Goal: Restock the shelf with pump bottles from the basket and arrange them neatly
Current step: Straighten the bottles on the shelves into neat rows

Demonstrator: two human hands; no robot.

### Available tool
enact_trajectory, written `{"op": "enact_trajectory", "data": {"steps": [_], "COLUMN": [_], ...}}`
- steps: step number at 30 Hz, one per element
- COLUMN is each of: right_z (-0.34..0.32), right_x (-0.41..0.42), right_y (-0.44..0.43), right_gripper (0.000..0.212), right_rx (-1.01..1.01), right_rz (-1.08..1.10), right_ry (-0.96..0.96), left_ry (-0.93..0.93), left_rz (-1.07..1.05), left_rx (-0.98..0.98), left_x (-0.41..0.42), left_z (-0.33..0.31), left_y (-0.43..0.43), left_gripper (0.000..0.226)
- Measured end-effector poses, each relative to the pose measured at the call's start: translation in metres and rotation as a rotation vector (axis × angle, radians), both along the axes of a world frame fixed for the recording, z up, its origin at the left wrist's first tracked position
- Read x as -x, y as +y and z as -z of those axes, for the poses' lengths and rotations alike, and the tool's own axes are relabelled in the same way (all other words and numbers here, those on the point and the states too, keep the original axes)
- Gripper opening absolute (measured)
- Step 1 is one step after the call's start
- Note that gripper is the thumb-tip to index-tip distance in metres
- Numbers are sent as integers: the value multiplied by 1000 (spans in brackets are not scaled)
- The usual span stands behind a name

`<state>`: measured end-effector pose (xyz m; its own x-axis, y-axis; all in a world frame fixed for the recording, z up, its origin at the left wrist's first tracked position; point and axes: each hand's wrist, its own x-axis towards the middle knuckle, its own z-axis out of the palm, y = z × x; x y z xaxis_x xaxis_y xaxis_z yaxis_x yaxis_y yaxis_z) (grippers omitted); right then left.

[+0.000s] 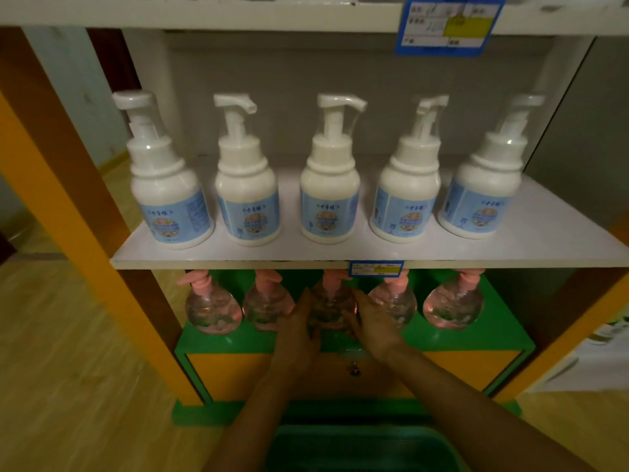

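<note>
Several clear pink pump bottles stand in a row on the green lower shelf (pixel 503 332). My left hand (pixel 297 323) and my right hand (pixel 372 320) clasp the middle pink bottle (pixel 332 303) from both sides. Its neighbours are a pink bottle (pixel 267 306) on the left and a pink bottle (pixel 394 303) on the right. Their pump heads are partly hidden by the white shelf board (pixel 340 257). The green basket (pixel 357 444) sits at the bottom edge below my forearms; its contents are not visible.
On the white shelf board stand several white foam pump bottles (pixel 328 185) with blue labels. A blue price tag (pixel 376 269) hangs on that board's edge, a larger price tag (pixel 447 23) on the shelf above. Orange uprights (pixel 71 206) flank the unit. Wooden floor lies left.
</note>
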<state>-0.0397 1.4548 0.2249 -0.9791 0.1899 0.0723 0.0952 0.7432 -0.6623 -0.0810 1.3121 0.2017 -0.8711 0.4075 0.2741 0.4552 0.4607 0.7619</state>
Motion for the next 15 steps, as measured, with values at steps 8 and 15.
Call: {"op": "enact_trajectory", "data": {"steps": [8, 15], "right_z": [2, -4], "right_x": [-3, -47], "right_y": [-3, 29], "right_gripper": [41, 31], "right_rx": [92, -53], "right_rz": [13, 7], "right_ry": [26, 178], "left_ry": [11, 239], "left_rz": [-49, -27], "left_rx": [89, -44], "left_x": [-1, -29], "left_z": [6, -15], "left_y": [1, 20], "left_gripper": [60, 42]}}
